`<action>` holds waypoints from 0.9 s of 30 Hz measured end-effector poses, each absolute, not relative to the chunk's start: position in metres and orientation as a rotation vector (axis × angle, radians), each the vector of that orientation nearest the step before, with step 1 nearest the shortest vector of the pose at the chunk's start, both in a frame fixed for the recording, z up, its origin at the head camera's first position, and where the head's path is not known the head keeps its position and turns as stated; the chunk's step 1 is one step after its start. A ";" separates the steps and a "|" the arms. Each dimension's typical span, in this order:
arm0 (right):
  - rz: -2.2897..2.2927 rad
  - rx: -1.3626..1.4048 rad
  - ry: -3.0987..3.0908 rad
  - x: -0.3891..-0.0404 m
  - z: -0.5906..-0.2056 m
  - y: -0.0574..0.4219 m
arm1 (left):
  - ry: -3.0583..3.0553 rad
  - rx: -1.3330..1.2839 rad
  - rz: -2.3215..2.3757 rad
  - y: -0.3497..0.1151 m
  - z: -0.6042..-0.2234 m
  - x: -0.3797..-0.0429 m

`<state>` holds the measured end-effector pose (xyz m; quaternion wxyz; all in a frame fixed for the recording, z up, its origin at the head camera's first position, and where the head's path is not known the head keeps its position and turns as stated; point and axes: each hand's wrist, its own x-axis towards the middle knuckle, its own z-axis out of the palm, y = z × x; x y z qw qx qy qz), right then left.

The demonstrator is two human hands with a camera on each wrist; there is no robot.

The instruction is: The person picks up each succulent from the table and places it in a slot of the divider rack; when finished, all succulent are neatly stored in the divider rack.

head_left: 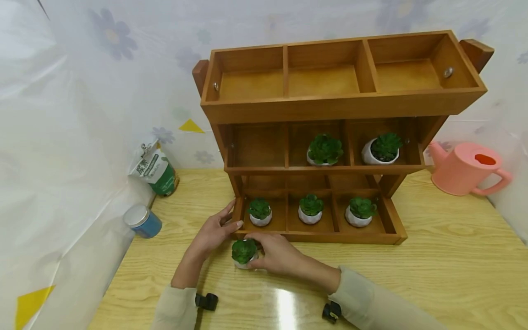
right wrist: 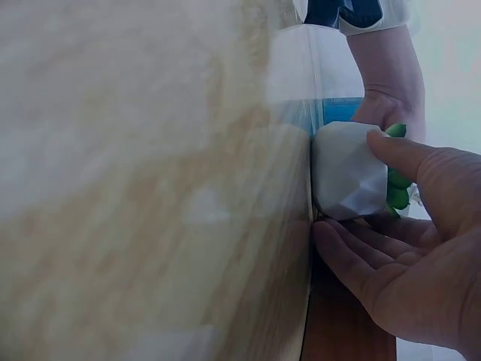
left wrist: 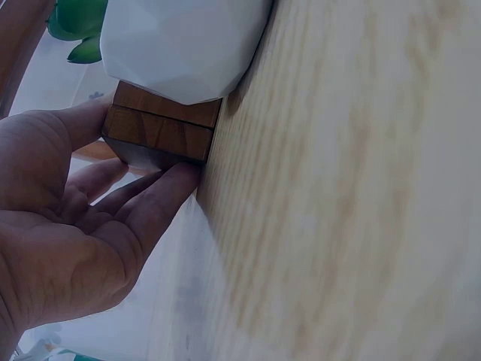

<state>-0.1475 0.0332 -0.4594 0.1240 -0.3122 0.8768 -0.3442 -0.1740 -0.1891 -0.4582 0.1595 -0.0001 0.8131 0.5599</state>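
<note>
On the table in front of the wooden shelf (head_left: 338,237), my right hand (head_left: 277,253) holds a small potted succulent (head_left: 243,252). Its thumb lies on the faceted white pot (right wrist: 349,171), with the fingers around the other side. The pot is upright, its base down at the tabletop in the right wrist view. My left hand (head_left: 214,233) grips the lower left front corner of the shelf, thumb on one face and fingers (left wrist: 169,197) along the other. Three potted succulents (head_left: 310,208) sit in the bottom tier, one per compartment. Two more (head_left: 324,150) occupy the middle and right compartments above.
The shelf's top tier (head_left: 342,104) has three bare compartments and overhangs the lower ones. A pink watering can (head_left: 462,172) stands right of the shelf. To the left are a green-and-white pouch (head_left: 158,172) and a blue jar with a silver lid (head_left: 143,222), beside the sheet-covered wall.
</note>
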 end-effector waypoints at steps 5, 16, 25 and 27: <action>-1.069 -0.901 2.527 -0.147 -0.460 0.035 | 2.308 -0.003 1.605 -0.188 -0.458 -0.173; -1.254 -0.822 2.357 -0.144 -0.453 0.052 | 2.284 -0.002 1.630 -0.188 -0.457 -0.174; -1.309 -0.833 2.386 -0.144 -0.415 0.074 | 2.281 -0.004 1.635 -0.189 -0.458 -0.174; -1.321 -0.850 2.394 -0.145 -0.405 0.079 | 2.284 -0.004 1.628 -0.189 -0.457 -0.174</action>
